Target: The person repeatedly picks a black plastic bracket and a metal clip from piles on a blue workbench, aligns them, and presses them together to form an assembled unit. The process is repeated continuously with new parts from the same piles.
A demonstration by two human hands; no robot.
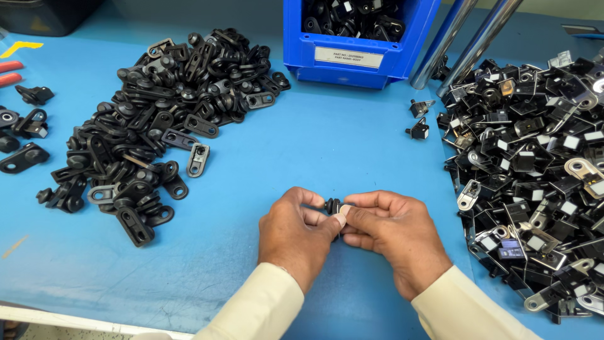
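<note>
Black part (332, 205) pinched between left hand (297, 232) and right hand (393, 236) grips; open tabletop (327, 138) around.

Bare blue tabletop (327, 145) lies open ahead of the hands. A pile of black parts (151, 119) blocks the left, a heap of metal brackets (535, 170) the right, a blue bin (358, 38) beyond.

Two hands pinching one small black part over a blue counter

The left hand (297, 234) and right hand (391, 239) meet fingertip to fingertip, both closed on a small black part (332, 205) held just above the blue counter (327, 145). Well to the left of the hands lies a heap of black brackets (151, 119); to their right, a pile of black and silver metal pieces (535, 170). Beyond the hands stands a blue bin (352, 56) with more black parts, two shiny metal tubes (462, 44) beside it.
</note>
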